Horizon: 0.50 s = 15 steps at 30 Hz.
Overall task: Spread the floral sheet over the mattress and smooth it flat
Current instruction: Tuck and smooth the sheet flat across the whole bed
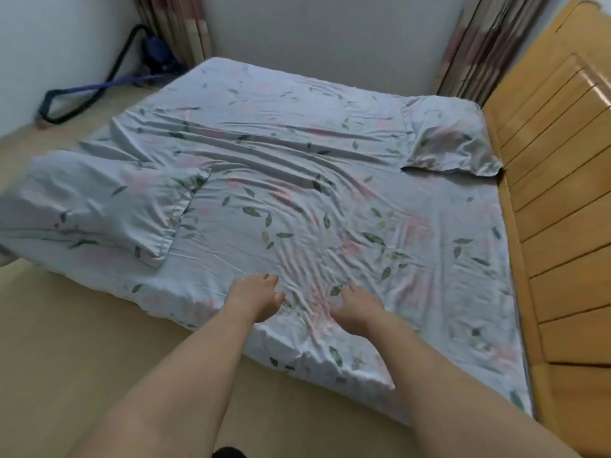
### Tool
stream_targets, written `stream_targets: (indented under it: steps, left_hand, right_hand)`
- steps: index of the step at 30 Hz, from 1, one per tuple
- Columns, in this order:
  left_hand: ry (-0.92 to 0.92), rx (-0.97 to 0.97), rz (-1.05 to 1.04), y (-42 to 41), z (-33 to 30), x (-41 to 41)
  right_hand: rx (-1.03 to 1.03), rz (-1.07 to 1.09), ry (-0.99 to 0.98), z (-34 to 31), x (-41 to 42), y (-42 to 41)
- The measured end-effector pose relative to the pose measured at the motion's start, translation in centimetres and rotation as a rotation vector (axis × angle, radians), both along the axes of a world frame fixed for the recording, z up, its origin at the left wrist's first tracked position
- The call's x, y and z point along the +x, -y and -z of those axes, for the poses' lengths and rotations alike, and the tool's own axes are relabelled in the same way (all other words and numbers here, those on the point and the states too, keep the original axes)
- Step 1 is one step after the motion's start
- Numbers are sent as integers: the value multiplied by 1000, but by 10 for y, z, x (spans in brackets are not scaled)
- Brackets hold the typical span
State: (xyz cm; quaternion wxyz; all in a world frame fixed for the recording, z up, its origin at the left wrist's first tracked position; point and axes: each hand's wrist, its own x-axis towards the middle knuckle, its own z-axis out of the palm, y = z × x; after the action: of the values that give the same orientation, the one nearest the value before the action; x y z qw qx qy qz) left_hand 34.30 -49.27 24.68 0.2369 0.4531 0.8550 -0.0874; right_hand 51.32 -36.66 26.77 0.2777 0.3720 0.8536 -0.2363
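While the floral sheet [297, 180] covered the whole mattress [185, 305], it lay far from flat: long folds ran across its middle and a fan of small creases spread out from the near edge. There both hands pressed down on the cloth side by side. The left hand [261, 297] lay palm down with its fingers stretched out and loose, gripping nothing. The right hand [358, 307] also rested on the sheet just beside it, fingers extended into the wrinkles, holding nothing that could be seen. A pillow [96, 200] in the same floral cloth sat at the left end of the bed, and a second pillow [446, 140] lay at the far right, against the wooden headboard [555, 180]. Curtains [486, 44] hung at the far wall, and a dark strap [82, 94] lay on the floor [99, 358] at the far left
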Motion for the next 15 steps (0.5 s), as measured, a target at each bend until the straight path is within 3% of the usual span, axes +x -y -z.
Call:
stream_targets:
  steps: [6, 15]
  left_hand:
    - [225, 136, -224, 30, -136, -37]
    - [350, 199, -340, 24, -149, -98]
  right_hand:
    - [-101, 66, -79, -125, -37, 34]
    - [-145, 103, -124, -132, -123, 30]
